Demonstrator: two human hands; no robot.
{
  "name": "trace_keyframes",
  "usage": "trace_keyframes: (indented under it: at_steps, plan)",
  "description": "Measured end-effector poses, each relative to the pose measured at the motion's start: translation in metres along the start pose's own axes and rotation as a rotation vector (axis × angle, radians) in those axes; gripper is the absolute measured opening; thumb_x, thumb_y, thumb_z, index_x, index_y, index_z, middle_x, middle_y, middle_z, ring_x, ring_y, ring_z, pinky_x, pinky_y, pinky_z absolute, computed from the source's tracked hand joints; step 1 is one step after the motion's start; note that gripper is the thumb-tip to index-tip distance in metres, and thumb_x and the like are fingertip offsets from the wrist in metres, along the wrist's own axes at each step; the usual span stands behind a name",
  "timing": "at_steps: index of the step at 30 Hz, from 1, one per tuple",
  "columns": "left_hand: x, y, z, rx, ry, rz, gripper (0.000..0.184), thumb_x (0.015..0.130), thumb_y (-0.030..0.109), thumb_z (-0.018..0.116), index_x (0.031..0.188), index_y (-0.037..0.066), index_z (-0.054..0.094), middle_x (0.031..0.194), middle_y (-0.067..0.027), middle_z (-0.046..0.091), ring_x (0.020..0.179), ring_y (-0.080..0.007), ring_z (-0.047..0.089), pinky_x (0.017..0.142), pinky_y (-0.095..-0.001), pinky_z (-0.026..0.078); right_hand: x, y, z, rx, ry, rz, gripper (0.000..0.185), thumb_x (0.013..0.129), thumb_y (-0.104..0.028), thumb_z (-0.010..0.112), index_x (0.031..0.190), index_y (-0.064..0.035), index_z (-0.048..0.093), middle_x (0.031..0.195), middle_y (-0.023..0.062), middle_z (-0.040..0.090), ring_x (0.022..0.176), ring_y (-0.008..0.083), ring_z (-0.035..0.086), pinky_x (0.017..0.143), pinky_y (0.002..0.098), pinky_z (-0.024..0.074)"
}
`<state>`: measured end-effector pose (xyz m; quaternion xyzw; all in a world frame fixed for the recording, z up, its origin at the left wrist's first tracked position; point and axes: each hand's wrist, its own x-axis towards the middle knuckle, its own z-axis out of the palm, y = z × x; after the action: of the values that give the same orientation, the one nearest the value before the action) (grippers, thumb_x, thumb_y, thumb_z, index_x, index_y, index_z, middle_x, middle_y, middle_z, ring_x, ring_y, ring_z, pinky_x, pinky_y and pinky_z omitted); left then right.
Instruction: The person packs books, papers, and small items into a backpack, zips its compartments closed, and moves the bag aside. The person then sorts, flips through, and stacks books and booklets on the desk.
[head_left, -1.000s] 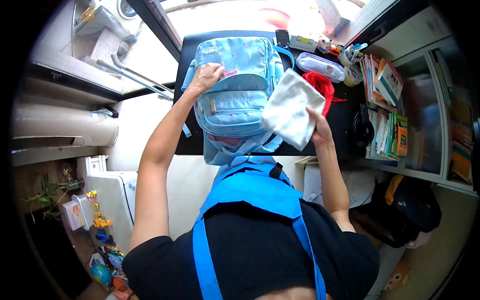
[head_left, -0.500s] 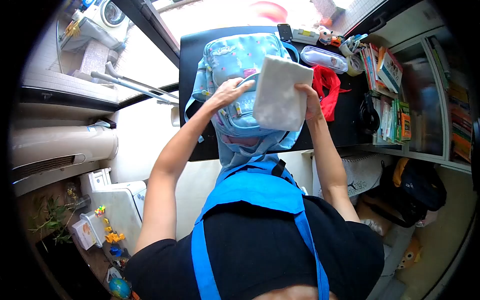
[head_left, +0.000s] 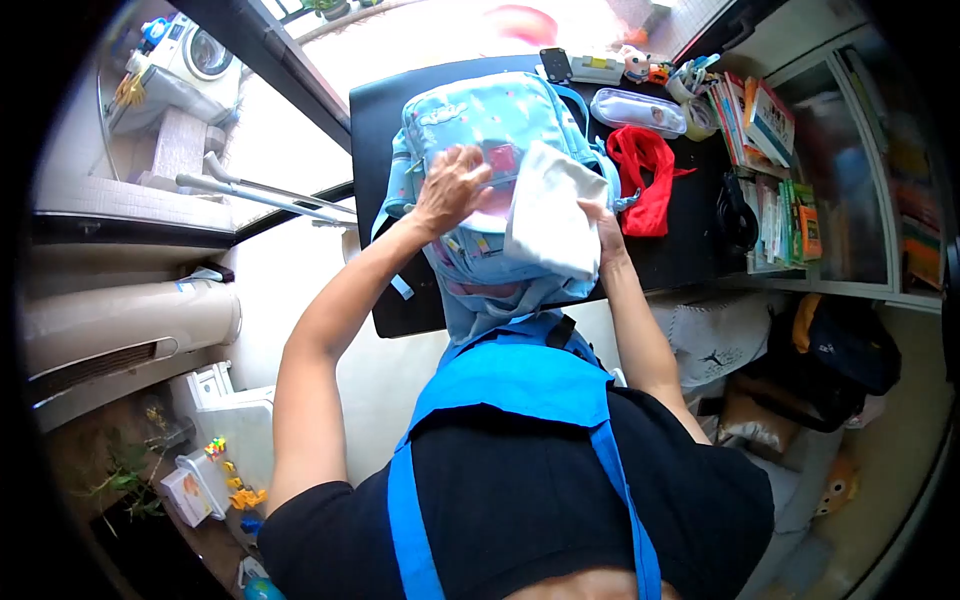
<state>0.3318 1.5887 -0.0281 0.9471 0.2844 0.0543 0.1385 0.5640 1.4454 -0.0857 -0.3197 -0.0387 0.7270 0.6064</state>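
A light blue backpack [head_left: 470, 120] with small coloured prints lies on the black table, its lower end hanging over the near edge. My left hand [head_left: 453, 188] is over the front of the backpack, fingers bent, apart and slightly blurred, with nothing seen in them. Beside it, the front pocket [head_left: 492, 212] gapes and shows a pink inside. My right hand [head_left: 604, 235] grips the right edge of a white folded cloth [head_left: 552, 215], which it holds tilted above the backpack's right side. The fingers behind the cloth are hidden.
Right of the backpack lie a red scarf [head_left: 650, 190] and a clear pencil case [head_left: 640, 112]. Books [head_left: 770, 125] and black headphones [head_left: 736, 215] are at the table's right end. A blue apron [head_left: 510, 375] covers my front, close to the table edge [head_left: 405, 322].
My left hand has let go of the pocket flap and drawn slightly left. The white cloth has moved down and bent, still in my right hand.
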Motion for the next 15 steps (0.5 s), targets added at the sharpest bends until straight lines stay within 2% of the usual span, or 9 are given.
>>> trace_keyframes:
  at_steps: [1, 4, 5, 6, 8, 9, 10, 13, 15]
  plan:
    - [0.004, -0.003, 0.001, 0.137, 0.078, 0.076, 0.052, 0.075, 0.02, 0.065, 0.123, 0.01, 0.051, 0.134, -0.0107, 0.04, 0.124, -0.0285, 0.038, 0.096, -0.0482, 0.034, -0.005, 0.002, 0.002, -0.097, 0.013, -0.009, 0.044, 0.082, -0.012, 0.053, 0.121, 0.0059, 0.045, 0.108, 0.0187, 0.061, 0.091, 0.0281, 0.065, 0.079, 0.0397, 0.0554]
    - [0.02, -0.013, 0.019, 0.481, 0.178, 0.277, 0.058, 0.072, 0.018, 0.064, 0.126, 0.01, 0.046, 0.136, -0.0117, 0.037, 0.124, -0.0287, 0.038, 0.097, -0.0512, 0.034, -0.01, 0.004, 0.007, -0.327, 0.115, -0.007, 0.044, 0.077, -0.01, 0.064, 0.115, 0.0034, 0.048, 0.097, 0.0139, 0.063, 0.078, 0.022, 0.067, 0.069, 0.0328, 0.0568]
    - [0.027, -0.015, 0.028, 0.429, 0.256, 0.326, 0.054, 0.073, 0.016, 0.062, 0.124, 0.009, 0.048, 0.137, -0.0138, 0.037, 0.123, -0.029, 0.039, 0.098, -0.0523, 0.035, -0.01, 0.002, 0.01, -0.375, 0.111, -0.05, 0.043, 0.077, -0.01, 0.064, 0.115, 0.0029, 0.049, 0.095, 0.0134, 0.063, 0.077, 0.0215, 0.066, 0.068, 0.0327, 0.0567]
    - [0.036, -0.018, 0.024, 0.478, 0.298, 0.453, 0.044, 0.077, 0.014, 0.059, 0.12, 0.008, 0.051, 0.128, -0.014, 0.045, 0.114, -0.0285, 0.048, 0.09, -0.0482, 0.044, -0.011, 0.002, 0.013, -0.418, 0.109, -0.091, 0.043, 0.076, -0.01, 0.065, 0.114, 0.0024, 0.049, 0.094, 0.0129, 0.063, 0.076, 0.0211, 0.066, 0.068, 0.0326, 0.0565]
    - [0.051, -0.021, 0.001, 0.458, 0.297, 0.475, 0.028, 0.081, 0.011, 0.056, 0.108, 0.008, 0.057, 0.109, -0.0115, 0.056, 0.097, -0.0246, 0.058, 0.075, -0.0373, 0.052, -0.01, -0.002, 0.009, -0.452, 0.108, -0.05, 0.043, 0.076, -0.01, 0.065, 0.113, 0.0022, 0.05, 0.093, 0.0127, 0.063, 0.075, 0.0208, 0.066, 0.067, 0.0327, 0.0564]
    - [0.058, -0.019, -0.02, 0.355, 0.405, 0.451, 0.015, 0.083, 0.009, 0.054, 0.097, 0.007, 0.06, 0.09, -0.0084, 0.06, 0.08, -0.0206, 0.062, 0.062, -0.0311, 0.054, -0.01, -0.005, 0.007, -0.504, 0.1, 0.003, 0.042, 0.075, -0.011, 0.065, 0.112, 0.0019, 0.05, 0.092, 0.0125, 0.063, 0.075, 0.0205, 0.066, 0.066, 0.0327, 0.0563]
    - [0.067, -0.015, -0.042, 0.33, 0.492, 0.311, 0.012, 0.083, 0.009, 0.056, 0.093, 0.006, 0.06, 0.084, -0.0106, 0.06, 0.071, -0.022, 0.063, 0.061, -0.0324, 0.053, -0.01, -0.008, 0.01, -0.498, 0.098, -0.007, 0.042, 0.075, -0.011, 0.065, 0.112, 0.0019, 0.05, 0.092, 0.0125, 0.063, 0.075, 0.0205, 0.066, 0.066, 0.0327, 0.0563]
    - [0.092, -0.031, -0.087, -0.098, 0.537, -0.043, 0.012, 0.082, 0.014, 0.062, 0.088, 0.005, 0.068, 0.085, -0.0102, 0.066, 0.074, -0.0234, 0.066, 0.066, -0.0336, 0.051, -0.009, -0.006, 0.017, -0.493, 0.121, 0.021, 0.041, 0.074, -0.011, 0.066, 0.11, 0.0031, 0.051, 0.091, 0.0135, 0.063, 0.073, 0.0211, 0.066, 0.064, 0.0341, 0.0567]
    - [0.098, -0.036, -0.097, -0.114, 0.477, -0.108, 0.014, 0.081, 0.018, 0.064, 0.087, 0.006, 0.069, 0.083, -0.009, 0.066, 0.073, -0.0236, 0.065, 0.068, -0.0336, 0.051, 0.002, -0.005, 0.016, -0.466, 0.12, 0.017, 0.041, 0.074, -0.011, 0.066, 0.109, 0.0045, 0.051, 0.09, 0.0135, 0.063, 0.072, 0.0215, 0.066, 0.064, 0.0346, 0.0568]
